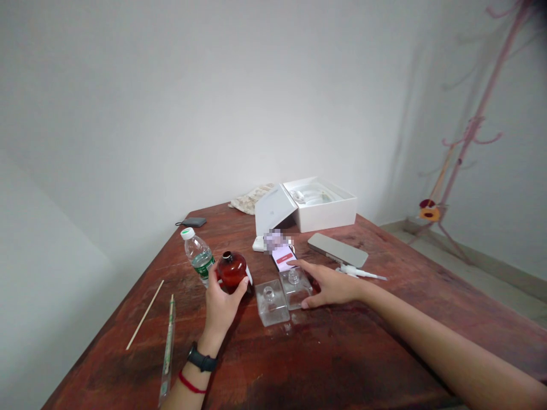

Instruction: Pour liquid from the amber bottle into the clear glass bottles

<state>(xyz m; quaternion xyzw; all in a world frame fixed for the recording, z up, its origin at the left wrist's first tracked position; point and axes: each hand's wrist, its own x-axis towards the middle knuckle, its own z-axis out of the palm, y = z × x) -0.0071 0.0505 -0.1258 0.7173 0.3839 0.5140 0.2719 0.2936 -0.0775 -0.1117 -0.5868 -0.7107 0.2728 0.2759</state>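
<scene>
My left hand point(224, 310) is wrapped round a dark amber bottle point(232, 270) with a round body and an open, uncapped neck. A white label shows at its right side. Two clear square bottles stand side by side in the middle, a nearer one point(273, 307) and another point(296, 289) to its right, both uncapped. Over the right-hand one my right hand point(327, 285) is spread, thumb low at its side and index finger by the lower edge of a lit phone point(284, 261). Whether the right fingers touch the clear bottle, I cannot tell.
A water bottle point(199, 256) with a white cap stands left of the amber bottle. Thin sticks point(145, 314) and a wrapped one point(170, 341) lie at left. Behind are an open white box point(327, 213), its lid point(273, 208), a grey case point(337, 249) and a white pump head point(354, 271).
</scene>
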